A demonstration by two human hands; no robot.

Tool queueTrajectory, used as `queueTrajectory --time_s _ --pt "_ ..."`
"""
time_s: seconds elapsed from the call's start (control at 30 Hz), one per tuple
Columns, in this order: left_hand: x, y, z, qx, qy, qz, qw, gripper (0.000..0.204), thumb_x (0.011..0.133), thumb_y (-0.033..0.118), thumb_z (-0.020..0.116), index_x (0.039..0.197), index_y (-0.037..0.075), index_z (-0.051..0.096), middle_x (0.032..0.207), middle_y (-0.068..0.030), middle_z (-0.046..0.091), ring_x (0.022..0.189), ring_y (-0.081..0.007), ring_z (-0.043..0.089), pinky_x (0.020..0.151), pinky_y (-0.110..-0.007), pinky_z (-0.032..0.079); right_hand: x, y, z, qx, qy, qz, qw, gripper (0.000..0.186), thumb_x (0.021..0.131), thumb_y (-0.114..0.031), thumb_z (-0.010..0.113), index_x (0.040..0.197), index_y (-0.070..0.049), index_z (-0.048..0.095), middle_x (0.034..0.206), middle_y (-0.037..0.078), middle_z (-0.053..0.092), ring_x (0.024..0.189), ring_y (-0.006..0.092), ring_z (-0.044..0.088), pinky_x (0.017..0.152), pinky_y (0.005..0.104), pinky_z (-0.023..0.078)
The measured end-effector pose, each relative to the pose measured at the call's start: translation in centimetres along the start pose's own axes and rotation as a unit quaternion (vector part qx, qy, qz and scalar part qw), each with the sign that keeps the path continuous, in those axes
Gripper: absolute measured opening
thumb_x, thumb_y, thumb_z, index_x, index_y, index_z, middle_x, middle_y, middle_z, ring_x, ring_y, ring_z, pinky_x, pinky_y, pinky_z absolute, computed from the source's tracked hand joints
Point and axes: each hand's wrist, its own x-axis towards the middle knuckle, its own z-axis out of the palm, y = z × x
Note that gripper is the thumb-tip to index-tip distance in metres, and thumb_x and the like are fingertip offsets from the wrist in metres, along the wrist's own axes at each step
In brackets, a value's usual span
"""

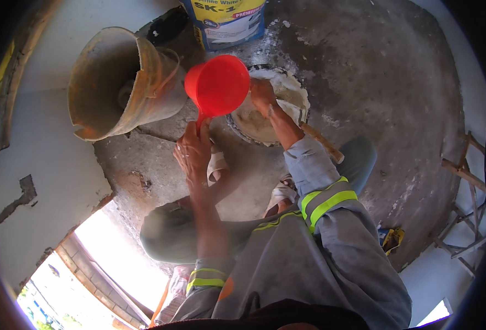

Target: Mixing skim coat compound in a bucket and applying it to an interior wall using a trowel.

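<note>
A red plastic dipper hangs tilted over the near left of the tub, its round mouth facing up at me. My left hand is closed around its thin handle. My right hand is closed over the round tub, beside the dipper's rim; its fingers are partly hidden, and what they hold cannot be made out. In the tub is a pale, wet paste. A tool with a wooden handle leans over the tub's right rim, passing near my right wrist; its far end lies in the paste.
A large, dirty bucket lies tilted at the left, its mouth toward the wall. Behind the tub stands a yellow and blue powder bag. A wooden frame is at the far right, and a crumpled packet lies by my right elbow.
</note>
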Motion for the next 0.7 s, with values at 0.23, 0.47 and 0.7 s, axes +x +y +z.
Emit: queueTrajectory --time_s 0.23,0.47,0.7 --pt "2.7 -1.3 0.7 -0.027 -0.016 -0.001 1.0 0.041 0.085 0.045 0.053 0.073 0.006 0.058 0.065 -0.0177 0.06 0.065 -0.0395 0.059 0.057 -0.045 0.043 -0.8 -2.3 -3.4 0.403 -0.014 0.283 0.87 0.021 0.085 -0.013 0.054 0.102 -0.001 0.051 0.077 0.011 0.057 0.073 0.0206 0.058 0.06 0.0375 0.047" --pt "8.3 -6.7 6.3 -0.156 -0.013 -0.084 0.984 0.049 0.086 0.05 0.044 0.084 0.006 0.065 0.073 -0.0188 0.062 0.079 -0.0412 0.058 0.069 -0.047 0.043 -8.5 -5.0 -15.3 -0.255 -0.154 0.137 0.945 0.028 0.084 -0.023 0.054 0.108 -0.009 0.052 0.089 0.016 0.055 0.088 0.0349 0.057 0.077 0.0452 0.046" --pt "11.8 -9.2 14.9 -0.235 -0.052 -0.13 0.962 0.054 0.083 0.055 0.041 0.088 0.008 0.067 0.082 -0.0186 0.064 0.085 -0.0367 0.06 0.075 -0.046 0.043 -12.4 -4.5 -15.8 -0.284 -0.305 0.17 0.893 0.028 0.086 -0.028 0.048 0.098 -0.003 0.051 0.086 0.02 0.057 0.087 0.0392 0.056 0.076 0.0483 0.046"
